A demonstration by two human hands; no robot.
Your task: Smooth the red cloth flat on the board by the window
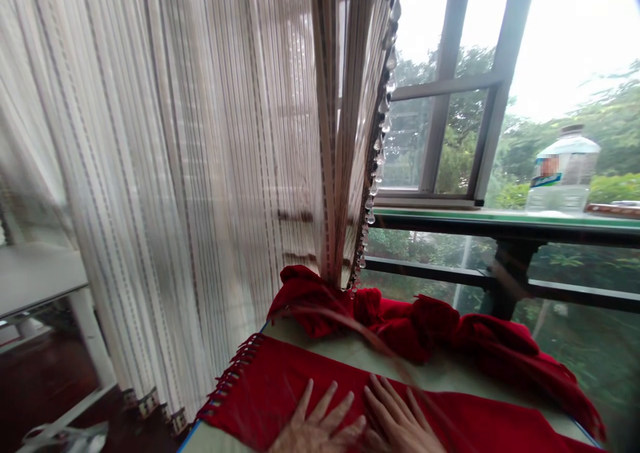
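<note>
A red scarf (280,373) with a fringed end lies spread flat across a pale tabletop (345,357). My left hand (320,426) rests on the scarf with its fingers spread. Close beside it on the right, my right hand (400,416) lies flat on the same cloth, fingers stretched forward. Neither hand grips anything. Behind the flat scarf, along the far edge of the table, runs a crumpled heap of red cloth (420,326). Blurred strands cross the picture in front of the cloth.
A striped string curtain (200,173) hangs at the left, trimmed with clear beads (380,146). Beyond the table stand a black railing (505,266) and an open window (440,93). A large clear bottle (565,173) sits on the ledge. A white table (40,273) is at far left.
</note>
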